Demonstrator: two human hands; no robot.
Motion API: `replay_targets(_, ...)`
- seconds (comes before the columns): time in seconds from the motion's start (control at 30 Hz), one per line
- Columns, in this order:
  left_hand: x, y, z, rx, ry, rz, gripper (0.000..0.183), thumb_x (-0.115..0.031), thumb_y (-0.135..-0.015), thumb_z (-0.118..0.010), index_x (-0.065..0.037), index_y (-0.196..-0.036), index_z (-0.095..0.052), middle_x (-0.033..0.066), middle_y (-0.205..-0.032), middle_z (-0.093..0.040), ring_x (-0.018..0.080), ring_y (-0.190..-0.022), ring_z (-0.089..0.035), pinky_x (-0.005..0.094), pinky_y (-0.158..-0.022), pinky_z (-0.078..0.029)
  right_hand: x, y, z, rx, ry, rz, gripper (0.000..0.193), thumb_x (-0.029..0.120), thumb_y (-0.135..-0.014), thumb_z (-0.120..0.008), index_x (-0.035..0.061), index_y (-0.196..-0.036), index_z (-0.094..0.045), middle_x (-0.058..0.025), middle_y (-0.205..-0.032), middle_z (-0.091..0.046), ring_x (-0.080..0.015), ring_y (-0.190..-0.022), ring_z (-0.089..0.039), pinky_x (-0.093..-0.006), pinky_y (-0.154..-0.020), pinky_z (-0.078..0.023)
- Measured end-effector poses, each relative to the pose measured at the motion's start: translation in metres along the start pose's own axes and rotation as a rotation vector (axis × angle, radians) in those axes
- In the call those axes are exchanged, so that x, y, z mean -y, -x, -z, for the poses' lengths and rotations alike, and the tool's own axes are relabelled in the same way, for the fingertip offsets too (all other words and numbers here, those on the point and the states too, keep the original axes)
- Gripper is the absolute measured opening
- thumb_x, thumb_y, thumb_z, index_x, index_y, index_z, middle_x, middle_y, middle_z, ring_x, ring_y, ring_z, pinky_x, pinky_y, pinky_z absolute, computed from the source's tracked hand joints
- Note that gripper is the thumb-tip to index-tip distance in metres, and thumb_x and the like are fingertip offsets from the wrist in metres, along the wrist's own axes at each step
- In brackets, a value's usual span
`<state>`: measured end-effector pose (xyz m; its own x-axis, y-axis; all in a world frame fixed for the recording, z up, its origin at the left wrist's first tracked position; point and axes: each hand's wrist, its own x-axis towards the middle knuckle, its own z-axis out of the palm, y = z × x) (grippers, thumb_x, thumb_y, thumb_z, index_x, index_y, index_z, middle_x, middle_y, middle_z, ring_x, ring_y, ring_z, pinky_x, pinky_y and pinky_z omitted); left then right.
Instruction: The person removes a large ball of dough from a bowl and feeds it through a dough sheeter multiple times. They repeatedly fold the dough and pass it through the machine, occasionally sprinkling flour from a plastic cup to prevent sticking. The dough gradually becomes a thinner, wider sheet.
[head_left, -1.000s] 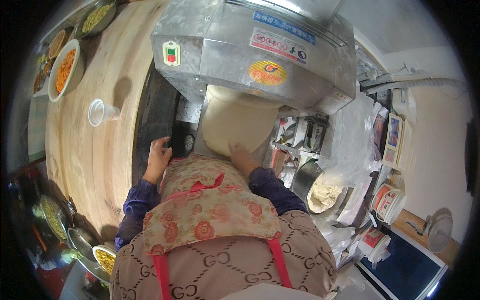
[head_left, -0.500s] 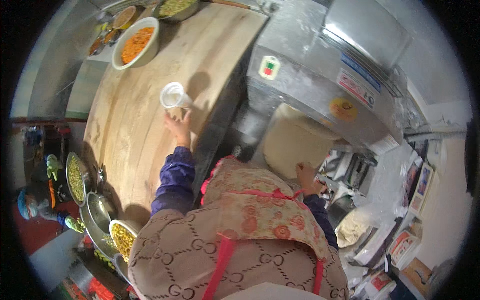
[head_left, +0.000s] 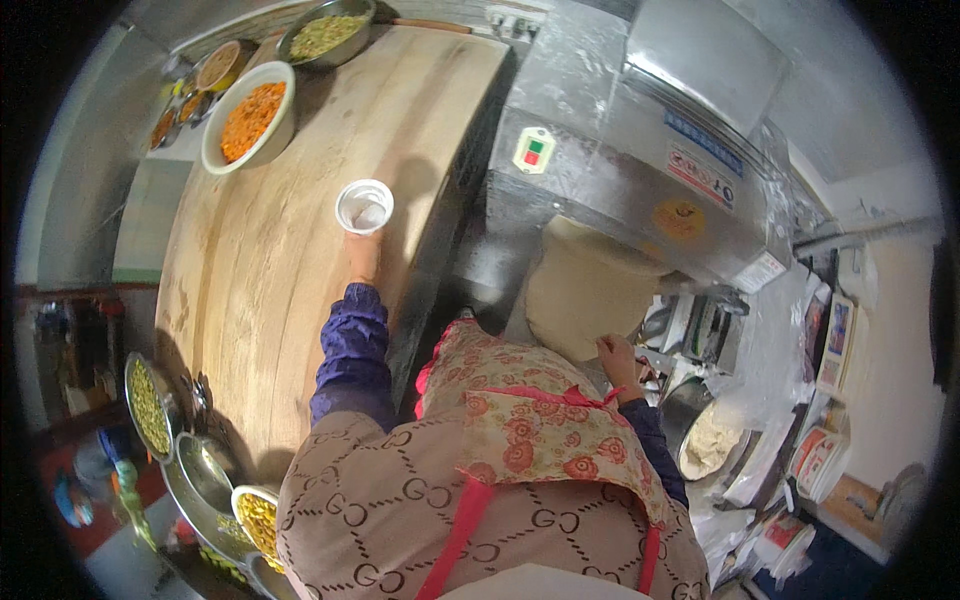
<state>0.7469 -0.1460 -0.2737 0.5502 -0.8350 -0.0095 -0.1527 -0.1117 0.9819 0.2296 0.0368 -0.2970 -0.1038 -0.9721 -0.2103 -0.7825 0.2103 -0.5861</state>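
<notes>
My left hand (head_left: 364, 258) is on the wooden worktop, closed round a clear white-rimmed cup (head_left: 364, 207). The cup's mouth faces up and some whitish stuff shows inside; its body hides most of my fingers. Off to the right, my right hand (head_left: 617, 362) has its fingers curled by the near edge of a broad, pale beige sheet that looks like dough (head_left: 582, 295). Whether those fingers pinch anything is too small to make out. The sheet hangs below a floury metal machine (head_left: 600, 165) with a green and red switch (head_left: 534, 150).
On the wooden worktop (head_left: 270, 230), a white bowl of shredded orange food (head_left: 250, 120) stands far left, beside a metal bowl of chopped green food (head_left: 327, 38). More bowls (head_left: 150, 408) line the near left. A pan of pale dough (head_left: 710, 442) sits right, among cluttered tubs and plastic.
My left hand, with fingers spread beside the cup before, is now closed round it. The cup has tipped more upright. My right hand stays by the sheet, and the whole view has shifted slightly.
</notes>
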Motion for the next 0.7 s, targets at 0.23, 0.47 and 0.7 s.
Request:
replay_targets(0.23, -0.046, 0.086, -0.069, 0.547, -0.179, -0.346, 0.054, -0.011, -0.073, -0.082, -0.003, -0.121, -0.059, 0.0115, -0.116, -0.066, 0.0236, -0.108, -0.063, 0.0341, -0.093, -0.05, 0.082, -0.005, 0.054, -0.076, -0.327, -0.011, 0.022, 0.016, -0.09, -0.064, 0.0003, -0.104, -0.068, -0.0138, -0.097, -0.069, -0.0236, -0.087, -0.066, -0.0354, -0.078, -0.051)
replay_targets(0.47, -0.085, 0.163, -0.145, 1.292, -0.084, -0.318, 0.066, -0.015, -0.075, -0.082, -0.006, -0.132, -0.052, 0.009, -0.125, -0.061, 0.0212, -0.116, -0.058, 0.0359, -0.097, -0.048, 0.152, -0.033, 0.095, 0.043, -0.261, 0.696, 0.021, 0.005, -0.085, -0.061, 0.0024, -0.105, -0.067, -0.0175, -0.102, -0.067, -0.0331, -0.095, -0.062, -0.0355, -0.083, -0.049)
replay_targets(0.7, -0.092, 0.182, -0.151, 1.674, -0.108, 0.191, 0.081, -0.014, -0.076, -0.08, -0.006, -0.145, -0.038, 0.0097, -0.138, -0.051, 0.0218, -0.125, -0.05, 0.0358, -0.105, -0.042, 0.117, -0.039, 0.054, 0.286, -0.12, 0.829, 0.013, 0.008, -0.082, -0.059, 0.0034, -0.091, -0.067, -0.0176, -0.088, -0.064, -0.037, -0.082, -0.058, -0.0423, -0.073, -0.045)
